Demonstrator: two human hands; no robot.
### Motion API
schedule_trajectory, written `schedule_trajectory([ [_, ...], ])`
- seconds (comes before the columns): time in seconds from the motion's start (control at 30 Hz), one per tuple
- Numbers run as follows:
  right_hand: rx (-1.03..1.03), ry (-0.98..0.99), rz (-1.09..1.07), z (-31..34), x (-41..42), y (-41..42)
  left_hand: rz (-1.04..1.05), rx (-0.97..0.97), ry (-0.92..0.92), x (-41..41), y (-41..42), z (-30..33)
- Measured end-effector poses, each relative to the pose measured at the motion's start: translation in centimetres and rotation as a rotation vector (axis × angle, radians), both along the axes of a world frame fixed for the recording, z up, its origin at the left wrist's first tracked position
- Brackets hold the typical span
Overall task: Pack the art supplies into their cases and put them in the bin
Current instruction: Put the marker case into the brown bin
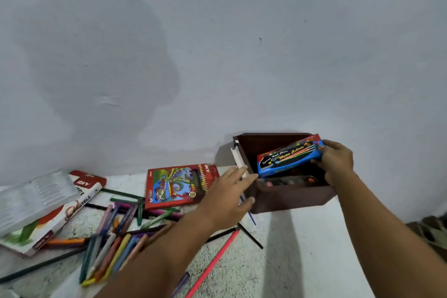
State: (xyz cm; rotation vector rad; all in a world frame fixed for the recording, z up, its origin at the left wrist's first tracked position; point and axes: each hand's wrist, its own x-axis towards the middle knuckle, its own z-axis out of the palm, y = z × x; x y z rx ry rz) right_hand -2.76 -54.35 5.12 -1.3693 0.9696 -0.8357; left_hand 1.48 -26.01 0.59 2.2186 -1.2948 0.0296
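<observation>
1. Loose pencils (pixel 116 244) lie nearest on the counter: light, thin, likely to roll; better gathered in bundles.
2. Left hand (pixel 229 198), fingers spread, holds nothing beside the brown bin (pixel 290 197).
3. Right hand (pixel 336 159) pinches the watercolour box (pixel 287 158) by its end, over the bin; light, stiff card.

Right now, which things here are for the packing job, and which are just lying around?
For the job:
water colour box, held by the right hand
brown bin
left hand, open by the bin
coloured pencil case
pastels box
loose crayons and pencils

Just lying about:
woven mat at the right edge
</observation>
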Motion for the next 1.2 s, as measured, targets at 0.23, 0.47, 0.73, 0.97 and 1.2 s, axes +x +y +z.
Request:
schedule_trajectory([
  [0.23,-0.129,0.241,0.018,-3.7,4.0,-2.3,0.027,0.041,-0.053,2.2,-1.7,0.1],
  [0.47,-0.446,0.932,0.246,-4.6,5.3,-1.4,0.037,0.002,0.013,2.3,-1.8,-0.1],
  [0.73,-0.572,1.315,0.533,-4.7,5.5,-0.3,0.053,0.034,-0.033,2.0,-1.8,0.0],
  [0.97,-0.663,1.322,0.687,-3.6,5.8,1.6,0.047,0.075,-0.037,2.0,-1.6,0.3],
  [1.2,-0.811,0.794,0.670,-0.8,4.8,10.9,-0.078,-0.019,0.124,3.0,0.8,-0.4],
])
